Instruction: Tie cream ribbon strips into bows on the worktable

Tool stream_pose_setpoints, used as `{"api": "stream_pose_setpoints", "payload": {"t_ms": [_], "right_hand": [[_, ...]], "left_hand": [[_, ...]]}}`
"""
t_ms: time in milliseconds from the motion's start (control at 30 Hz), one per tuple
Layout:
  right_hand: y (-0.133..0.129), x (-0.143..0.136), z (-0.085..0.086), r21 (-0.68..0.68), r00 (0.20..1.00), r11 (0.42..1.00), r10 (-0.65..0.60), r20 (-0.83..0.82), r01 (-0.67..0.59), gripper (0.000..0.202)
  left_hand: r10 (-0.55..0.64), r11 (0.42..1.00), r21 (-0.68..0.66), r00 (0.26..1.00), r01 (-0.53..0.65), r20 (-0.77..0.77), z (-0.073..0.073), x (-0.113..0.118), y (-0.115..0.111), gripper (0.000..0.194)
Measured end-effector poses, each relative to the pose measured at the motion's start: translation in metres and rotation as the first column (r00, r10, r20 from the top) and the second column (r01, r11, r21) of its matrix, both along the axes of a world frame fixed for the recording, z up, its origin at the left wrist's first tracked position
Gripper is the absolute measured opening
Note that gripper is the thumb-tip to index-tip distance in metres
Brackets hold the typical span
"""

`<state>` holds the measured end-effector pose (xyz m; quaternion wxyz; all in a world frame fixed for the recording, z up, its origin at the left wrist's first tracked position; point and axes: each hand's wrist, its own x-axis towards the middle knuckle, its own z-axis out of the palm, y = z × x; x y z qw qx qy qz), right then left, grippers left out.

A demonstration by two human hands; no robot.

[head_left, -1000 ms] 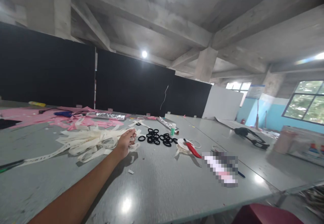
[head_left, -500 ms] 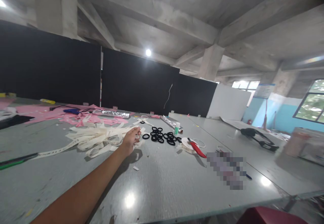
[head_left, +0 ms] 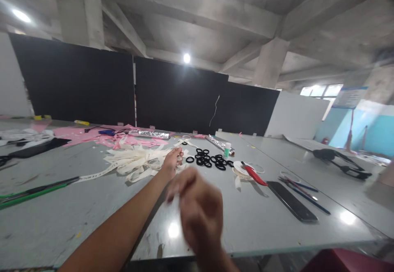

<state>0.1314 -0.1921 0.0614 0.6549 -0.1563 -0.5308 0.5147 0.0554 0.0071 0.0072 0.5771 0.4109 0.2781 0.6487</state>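
Observation:
My left hand is closed at the right end of a heap of cream printed ribbon strips; its fingertips are pinched, and what they hold is too small to make out. Nearer the camera, my right hand hangs over the table, smeared by motion, its fingers curled. Black rings lie in a loose cluster just right of my left hand. Beyond them are a glue stick with a green label and a ribbon roll with a red-handled tool across it.
A dark phone and thin pens lie at the right. Green-edged scissors or a similar tool rest at the left. Pink scraps and foil packs line the back, before black panels. A black strapped object sits far right.
My right hand has come into view from below. The view has turned slightly left, so the table things appear further right. My left hand stays closed beside the ribbon heap.

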Motion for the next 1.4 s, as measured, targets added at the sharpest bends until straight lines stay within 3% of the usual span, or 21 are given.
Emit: {"api": "stream_pose_setpoints", "payload": {"t_ms": [100, 167, 233, 300, 367, 467, 567, 767, 867, 1033, 1133, 1200, 1300, 1400], "right_hand": [[0.089, 0.019, 0.017, 0.215, 0.923, 0.923, -0.354, 0.150, 0.319, 0.017], [0.142, 0.031, 0.009, 0.219, 0.845, 0.869, -0.487, 0.222, 0.443, 0.022], [0.179, 0.039, -0.014, 0.129, 0.819, 0.867, -0.498, 0.285, 0.482, 0.024], [0.197, 0.040, -0.041, -0.013, 0.868, 0.914, -0.381, 0.320, 0.406, 0.032], [0.201, 0.036, -0.062, -0.144, 0.910, 0.951, -0.209, 0.357, 0.275, 0.039], [0.193, 0.029, -0.073, -0.334, 0.913, 0.939, 0.067, 0.402, 0.078, 0.046], [0.184, 0.030, -0.070, -0.435, 0.837, 0.898, 0.282, 0.469, -0.059, 0.050], [0.174, 0.050, -0.056, -0.459, 0.775, 0.862, 0.437, 0.456, -0.216, 0.043], [0.177, 0.058, -0.052, -0.430, 0.807, 0.876, 0.410, 0.424, -0.219, 0.038], [0.186, 0.069, -0.050, -0.297, 0.894, 0.946, 0.241, 0.378, -0.130, 0.040], [0.190, 0.073, -0.051, -0.247, 0.908, 0.967, 0.155, 0.388, -0.060, 0.038], [0.192, 0.075, -0.051, -0.221, 0.906, 0.975, 0.111, 0.408, -0.019, 0.038], [0.193, 0.077, -0.052, -0.168, 0.886, 0.986, 0.061, 0.460, 0.019, 0.038], [0.195, 0.079, -0.053, -0.137, 0.846, 0.990, 0.041, 0.532, 0.039, 0.037]], "left_hand": [[0.013, 1.000, -0.005, 1.000, -0.013, 0.008, 0.000, -0.001, 0.002, 0.034], [0.013, 1.000, -0.009, 1.000, -0.013, 0.010, 0.001, -0.003, 0.004, 0.035], [0.010, 1.000, -0.013, 1.000, -0.010, 0.022, 0.002, -0.005, 0.005, 0.036], [0.013, 1.000, -0.013, 0.999, -0.012, 0.040, 0.004, -0.006, 0.006, 0.038], [0.012, 1.000, 0.006, 0.998, -0.013, 0.060, 0.005, -0.006, 0.006, 0.039], [0.060, 0.997, 0.045, 0.998, -0.061, 0.028, 0.007, -0.005, 0.006, 0.040], [0.151, 0.985, 0.093, 0.986, -0.145, -0.068, 0.008, -0.008, 0.007, 0.038], [0.177, 0.970, 0.180, 0.981, -0.162, -0.073, 0.011, -0.022, 0.012, 0.032], [0.215, 0.965, 0.173, 0.971, -0.195, -0.106, 0.010, -0.029, 0.015, 0.029], [0.353, 0.933, 0.188, 0.886, -0.308, -0.301, 0.005, -0.040, 0.025, 0.026], [0.363, 0.930, 0.222, 0.839, -0.294, -0.406, 0.001, -0.042, 0.028, 0.026], [0.305, 0.949, 0.222, 0.831, -0.225, -0.466, 0.001, -0.041, 0.027, 0.027], [0.122, 0.987, 0.157, 0.822, -0.041, -0.556, 0.000, -0.036, 0.023, 0.034], [-0.041, 0.989, 0.091, 0.812, 0.115, -0.582, 0.000, -0.033, 0.019, 0.040]]}}
